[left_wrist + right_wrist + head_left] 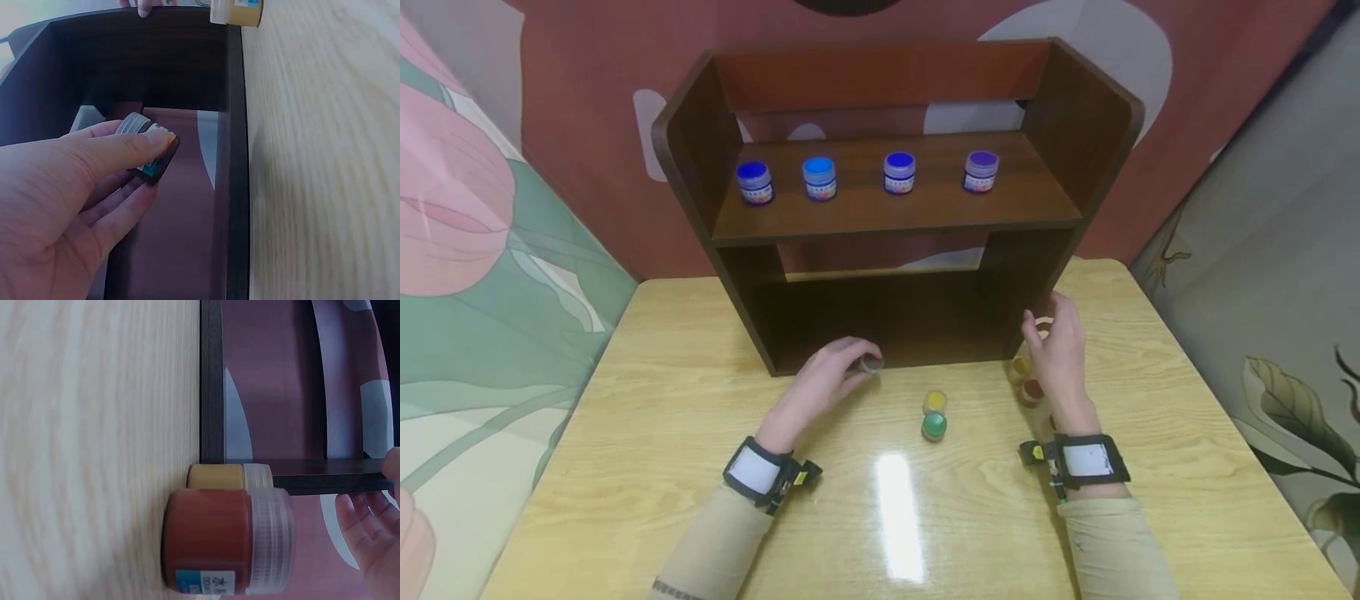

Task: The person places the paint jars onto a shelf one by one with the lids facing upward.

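A small paint jar [149, 145] with dark paint, a ridged clear lid and a label is pinched between the thumb and fingers of my left hand [823, 383]. That hand is at the lower front edge of a dark brown wooden shelf [895, 218], in front of its lower compartment. My right hand [1060, 358] grips the front edge of the shelf's right side panel, thumb at the edge and fingers on the outer side. Below it, a yellow paint jar [215, 476] and a red-brown paint jar [209, 540] stand beside the panel.
On the upper board stand a dark blue jar [755, 183], a light blue jar [820, 179], another blue jar [898, 173] and a purple jar [981, 172]. A yellow jar [935, 402] and a green jar [934, 427] stand together on the wooden table [647, 467].
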Available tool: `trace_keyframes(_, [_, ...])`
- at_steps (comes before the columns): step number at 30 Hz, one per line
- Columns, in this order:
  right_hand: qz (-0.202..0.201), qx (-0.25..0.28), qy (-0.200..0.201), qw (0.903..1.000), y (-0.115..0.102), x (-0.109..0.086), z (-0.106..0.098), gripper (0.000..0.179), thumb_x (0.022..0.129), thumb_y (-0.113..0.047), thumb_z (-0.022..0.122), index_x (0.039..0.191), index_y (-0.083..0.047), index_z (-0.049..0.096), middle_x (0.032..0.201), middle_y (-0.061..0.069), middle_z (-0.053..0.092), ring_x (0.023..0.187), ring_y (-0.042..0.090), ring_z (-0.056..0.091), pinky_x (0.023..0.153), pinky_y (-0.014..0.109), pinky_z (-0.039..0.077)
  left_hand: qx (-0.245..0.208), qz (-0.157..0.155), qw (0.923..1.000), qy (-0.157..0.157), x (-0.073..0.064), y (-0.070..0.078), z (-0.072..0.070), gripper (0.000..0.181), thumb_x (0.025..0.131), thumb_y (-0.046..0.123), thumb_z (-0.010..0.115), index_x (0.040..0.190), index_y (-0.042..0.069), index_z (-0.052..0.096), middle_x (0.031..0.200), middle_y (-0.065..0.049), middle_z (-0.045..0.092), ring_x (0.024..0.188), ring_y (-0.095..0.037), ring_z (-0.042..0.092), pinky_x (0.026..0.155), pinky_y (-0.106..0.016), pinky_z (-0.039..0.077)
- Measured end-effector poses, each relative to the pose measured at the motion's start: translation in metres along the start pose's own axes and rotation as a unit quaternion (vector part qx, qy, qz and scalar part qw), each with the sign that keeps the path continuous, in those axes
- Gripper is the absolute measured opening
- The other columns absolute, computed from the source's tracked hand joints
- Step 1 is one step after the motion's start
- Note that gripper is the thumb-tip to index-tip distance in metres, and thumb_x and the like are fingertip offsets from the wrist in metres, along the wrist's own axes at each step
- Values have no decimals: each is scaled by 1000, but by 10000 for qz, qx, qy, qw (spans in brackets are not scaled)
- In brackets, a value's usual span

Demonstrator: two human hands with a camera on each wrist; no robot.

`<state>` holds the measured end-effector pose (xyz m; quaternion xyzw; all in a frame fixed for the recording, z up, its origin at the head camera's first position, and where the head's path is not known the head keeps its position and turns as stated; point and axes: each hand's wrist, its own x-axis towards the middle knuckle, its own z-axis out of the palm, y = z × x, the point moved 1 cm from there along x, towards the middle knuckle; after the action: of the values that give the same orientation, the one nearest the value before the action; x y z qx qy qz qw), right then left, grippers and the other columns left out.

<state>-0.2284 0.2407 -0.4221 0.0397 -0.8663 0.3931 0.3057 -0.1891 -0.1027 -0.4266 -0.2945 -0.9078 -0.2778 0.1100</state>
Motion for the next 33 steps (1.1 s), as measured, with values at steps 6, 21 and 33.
trace_keyframes(6, [-68,-67,-8,10000,-1,0,-1,32,96,-9,62,123,6,54,109,24,60,95,34,62,73,31,57,-20,-84,9999,91,0,2,-2,31,88,12,76,117,21,67,117,0,70,108,-16,67,93,-32,57])
trace_keyframes(21, [-200,8,-184,9996,1,2,-5,33,90,-2,62,121,7,53,106,23,60,94,35,62,72,51,58,-67,21,9994,343,1,3,-4,33,88,8,75,118,20,69,123,-1,70,116,-20,65,102,-37,54])
trace_keyframes(33, [-47,88,-543,9985,4,1,-10,36,88,1,60,123,6,52,107,22,62,93,33,63,76,50,59,-144,70,9986,511,0,2,-5,31,88,8,74,117,17,69,123,-5,70,115,-23,66,100,-38,55])
